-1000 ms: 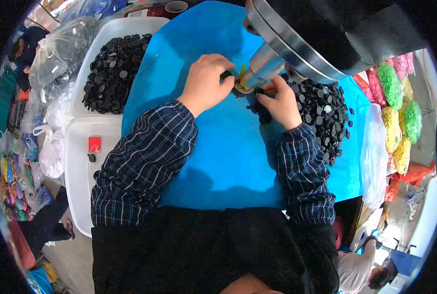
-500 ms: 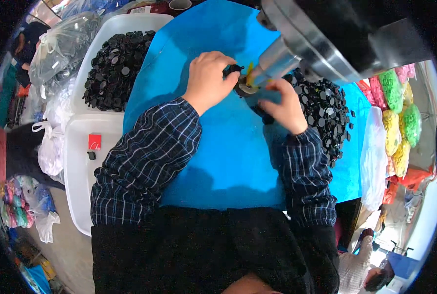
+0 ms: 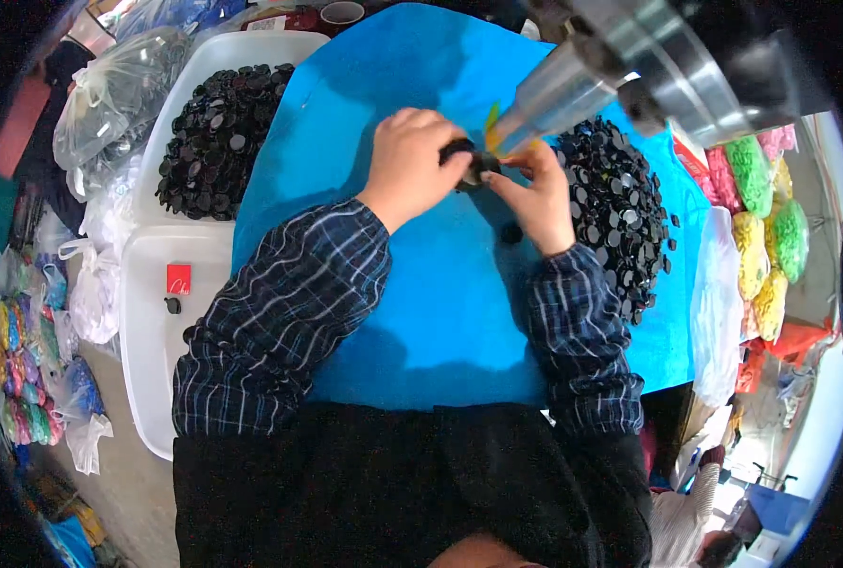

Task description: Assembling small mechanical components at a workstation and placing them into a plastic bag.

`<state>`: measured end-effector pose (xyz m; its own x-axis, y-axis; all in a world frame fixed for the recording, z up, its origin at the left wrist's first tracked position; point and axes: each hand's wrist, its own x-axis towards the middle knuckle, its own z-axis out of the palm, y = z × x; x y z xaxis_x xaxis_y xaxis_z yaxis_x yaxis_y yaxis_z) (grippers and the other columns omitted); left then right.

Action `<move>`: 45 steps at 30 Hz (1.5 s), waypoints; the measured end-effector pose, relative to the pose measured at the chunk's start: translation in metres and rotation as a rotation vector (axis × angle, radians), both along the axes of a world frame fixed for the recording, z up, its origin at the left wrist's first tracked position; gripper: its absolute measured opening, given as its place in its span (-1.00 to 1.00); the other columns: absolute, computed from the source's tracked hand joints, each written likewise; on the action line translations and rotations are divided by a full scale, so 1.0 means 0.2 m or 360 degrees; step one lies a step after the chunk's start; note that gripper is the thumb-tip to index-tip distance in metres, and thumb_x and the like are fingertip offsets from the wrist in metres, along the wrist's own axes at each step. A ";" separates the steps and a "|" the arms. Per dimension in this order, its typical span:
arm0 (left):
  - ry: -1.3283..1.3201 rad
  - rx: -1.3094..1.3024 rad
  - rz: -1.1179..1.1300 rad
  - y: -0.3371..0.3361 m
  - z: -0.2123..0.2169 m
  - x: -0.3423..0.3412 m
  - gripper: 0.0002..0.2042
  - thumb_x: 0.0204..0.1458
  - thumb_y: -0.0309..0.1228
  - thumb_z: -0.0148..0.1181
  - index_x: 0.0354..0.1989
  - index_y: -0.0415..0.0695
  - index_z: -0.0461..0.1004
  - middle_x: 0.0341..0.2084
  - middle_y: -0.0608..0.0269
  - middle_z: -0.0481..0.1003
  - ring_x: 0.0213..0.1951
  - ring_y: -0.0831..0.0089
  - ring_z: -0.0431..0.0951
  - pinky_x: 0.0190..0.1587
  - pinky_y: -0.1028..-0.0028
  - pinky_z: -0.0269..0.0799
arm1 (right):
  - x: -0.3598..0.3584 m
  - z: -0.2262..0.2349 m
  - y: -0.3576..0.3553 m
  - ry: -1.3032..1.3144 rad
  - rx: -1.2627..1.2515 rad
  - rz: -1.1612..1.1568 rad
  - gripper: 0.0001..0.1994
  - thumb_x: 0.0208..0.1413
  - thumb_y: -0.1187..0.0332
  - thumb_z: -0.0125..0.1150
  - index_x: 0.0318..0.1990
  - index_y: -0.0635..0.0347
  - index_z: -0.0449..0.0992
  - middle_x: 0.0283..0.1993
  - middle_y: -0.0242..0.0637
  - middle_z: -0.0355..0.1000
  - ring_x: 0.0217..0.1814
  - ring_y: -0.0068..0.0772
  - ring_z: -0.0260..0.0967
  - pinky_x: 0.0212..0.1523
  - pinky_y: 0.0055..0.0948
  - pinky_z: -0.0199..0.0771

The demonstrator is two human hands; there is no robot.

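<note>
My left hand is closed on a small black round piece, held beside the metal tip of a press. The thumb and fingers of my right hand come together at the small dark seat under that tip. What they pinch there is too small to make out. A yellow strip stands at the lower end of the press. Below the fingers, one loose black piece lies on the blue sheet.
Black discs form a heap to the right. At left, one white tray holds many black pieces; another tray has a red card and a black piece. Bags of coloured items stand far right.
My right hand has moved left and up, its fingertips now at the seat beside my left hand. The press appears farther up and right in the picture. My left hand keeps its grip.
</note>
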<state>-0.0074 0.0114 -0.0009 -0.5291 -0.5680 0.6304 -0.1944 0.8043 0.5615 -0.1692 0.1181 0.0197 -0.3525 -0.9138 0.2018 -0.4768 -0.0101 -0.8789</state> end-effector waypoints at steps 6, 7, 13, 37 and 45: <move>-0.0048 0.0163 0.0215 -0.04 -0.01 0.06 -0.80 -0.17 -0.32 0.27 -0.37 -0.13 0.57 -0.30 0.20 0.51 -0.12 0.15 0.44 -0.07 0.18 0.31 | -0.08 0.05 0.03 0.0282 0.0116 0.0048 -0.57 -0.23 0.55 0.34 -0.11 0.19 0.40 -0.18 -0.38 0.44 -0.12 -0.43 0.38 0.00 -0.43 0.34; 0.0010 0.0139 0.0206 -0.04 -0.01 0.06 -0.80 -0.17 -0.32 0.27 -0.37 -0.13 0.57 -0.30 0.20 0.51 -0.12 0.15 0.44 -0.07 0.18 0.31 | -0.13 0.07 0.07 0.0264 0.0085 0.0089 -0.57 -0.23 0.55 0.34 -0.11 0.19 0.40 -0.18 -0.38 0.44 -0.12 -0.43 0.38 0.00 -0.43 0.34; 0.0035 0.0050 0.0187 -0.05 -0.01 0.04 -0.81 -0.16 -0.33 0.26 -0.36 -0.12 0.57 -0.31 0.20 0.52 -0.13 0.16 0.45 -0.08 0.18 0.32 | -0.27 0.10 0.20 0.0863 0.0534 0.0375 -0.62 -0.21 0.56 0.31 -0.13 0.20 0.43 -0.16 -0.36 0.44 -0.16 -0.40 0.40 -0.04 -0.42 0.37; 0.0023 0.0117 0.0142 -0.04 -0.01 0.04 -0.76 -0.18 -0.34 0.27 -0.32 -0.16 0.56 -0.29 0.15 0.52 -0.16 0.12 0.46 -0.10 0.20 0.37 | -0.04 0.20 0.17 0.0710 0.0977 0.0185 -0.82 -0.02 0.67 0.18 -0.33 0.18 0.39 -0.25 -0.40 0.42 -0.18 -0.53 0.39 -0.11 -0.55 0.40; 0.0053 -0.0141 -0.0040 0.00 0.00 -0.01 -0.77 -0.16 -0.32 0.27 -0.32 -0.14 0.56 -0.30 0.17 0.52 -0.13 0.14 0.44 -0.08 0.20 0.33 | -0.12 0.03 0.09 -0.0935 0.0024 0.0381 -0.75 -0.06 0.72 0.17 -0.24 0.19 0.40 -0.20 -0.41 0.43 -0.10 -0.53 0.38 -0.06 -0.52 0.41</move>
